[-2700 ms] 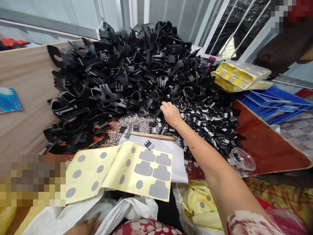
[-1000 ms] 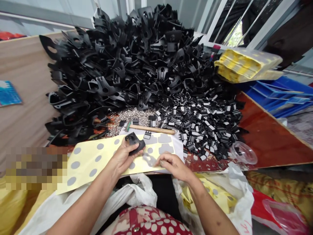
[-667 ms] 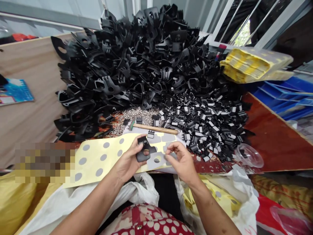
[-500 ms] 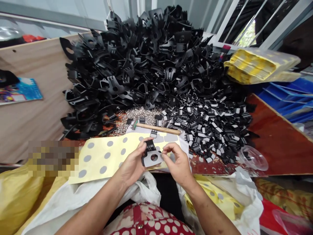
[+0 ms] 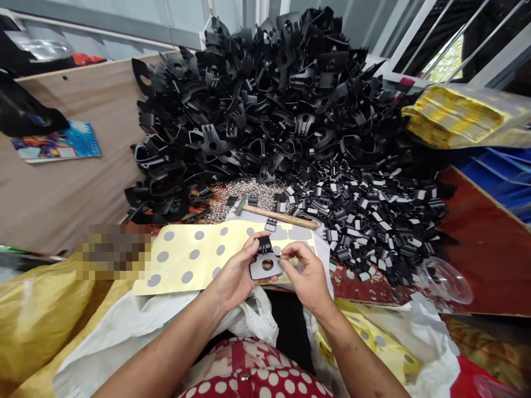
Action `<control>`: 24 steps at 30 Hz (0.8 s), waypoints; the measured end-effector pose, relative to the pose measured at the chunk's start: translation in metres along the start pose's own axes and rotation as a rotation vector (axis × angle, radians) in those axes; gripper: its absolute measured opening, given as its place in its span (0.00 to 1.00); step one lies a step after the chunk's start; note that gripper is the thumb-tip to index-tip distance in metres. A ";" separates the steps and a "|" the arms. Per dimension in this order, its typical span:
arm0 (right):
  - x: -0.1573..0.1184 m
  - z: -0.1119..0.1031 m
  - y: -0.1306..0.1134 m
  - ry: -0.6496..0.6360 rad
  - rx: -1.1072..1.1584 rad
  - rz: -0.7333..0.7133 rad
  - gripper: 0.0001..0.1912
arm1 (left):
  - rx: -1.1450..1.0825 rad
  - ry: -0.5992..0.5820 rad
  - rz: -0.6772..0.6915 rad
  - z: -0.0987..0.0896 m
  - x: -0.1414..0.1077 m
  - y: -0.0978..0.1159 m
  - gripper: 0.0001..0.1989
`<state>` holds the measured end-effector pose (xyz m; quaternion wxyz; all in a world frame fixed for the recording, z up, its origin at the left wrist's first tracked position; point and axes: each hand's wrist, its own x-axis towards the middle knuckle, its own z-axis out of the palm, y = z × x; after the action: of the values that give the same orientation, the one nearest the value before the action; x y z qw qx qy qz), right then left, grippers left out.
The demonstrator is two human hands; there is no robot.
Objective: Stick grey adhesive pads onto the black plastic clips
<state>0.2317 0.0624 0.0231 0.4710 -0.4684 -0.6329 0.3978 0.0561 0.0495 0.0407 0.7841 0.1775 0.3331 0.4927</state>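
Observation:
My left hand (image 5: pixel 234 273) is closed round a black plastic clip part (image 5: pixel 263 244) and holds it up near the front of the table. A grey pad (image 5: pixel 260 268) with a round hole covers its lower face. At the pad's right edge my right hand (image 5: pixel 307 275) is closed, thumb and forefinger pinched on that edge. Beneath and left of the hands lies a yellow sheet (image 5: pixel 178 243) with grey round stickers. Just beyond the hands are a small black clip piece (image 5: pixel 271 224) and a hammer (image 5: pixel 282 216) with a wooden handle.
Black plastic parts (image 5: pixel 249 99) are heaped high at the back. Small black-and-grey pieces (image 5: pixel 365 221) spread to the right, beside a clear plastic bowl (image 5: pixel 450 282). Tiny shiny metal parts (image 5: pixel 249 193) lie mid-table. Yellow-edged stacked sheets (image 5: pixel 464 113) sit at the right.
The view has swung left, so everything appears shifted right. Both hands keep hold at the clip part; the pad seems to lie flatter along its lower face.

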 end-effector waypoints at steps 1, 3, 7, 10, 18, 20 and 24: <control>0.000 0.000 0.001 -0.002 -0.002 0.000 0.05 | 0.001 0.004 0.001 0.000 0.000 0.000 0.17; 0.000 0.001 0.001 -0.009 -0.023 -0.005 0.05 | 0.005 0.013 0.002 0.001 0.000 0.001 0.17; -0.001 0.000 -0.002 -0.021 -0.092 -0.045 0.05 | 0.045 0.011 0.014 0.001 -0.003 0.002 0.19; -0.003 0.002 -0.005 -0.038 -0.180 -0.107 0.07 | 0.146 0.014 0.056 0.001 -0.002 -0.006 0.26; -0.025 0.017 0.007 -0.027 -0.678 -0.447 0.22 | 0.438 0.269 0.393 -0.008 0.001 -0.033 0.21; -0.027 0.012 0.010 -0.001 -0.805 -0.482 0.25 | 0.602 0.241 0.468 -0.024 -0.008 -0.032 0.21; -0.009 -0.006 0.008 -0.119 -0.762 -0.283 0.31 | 1.224 -0.043 0.617 -0.076 -0.045 -0.028 0.23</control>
<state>0.2399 0.0557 0.0149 0.2764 -0.4937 -0.8194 0.0924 0.0083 -0.0069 -0.0150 0.3725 0.6852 0.4702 0.4131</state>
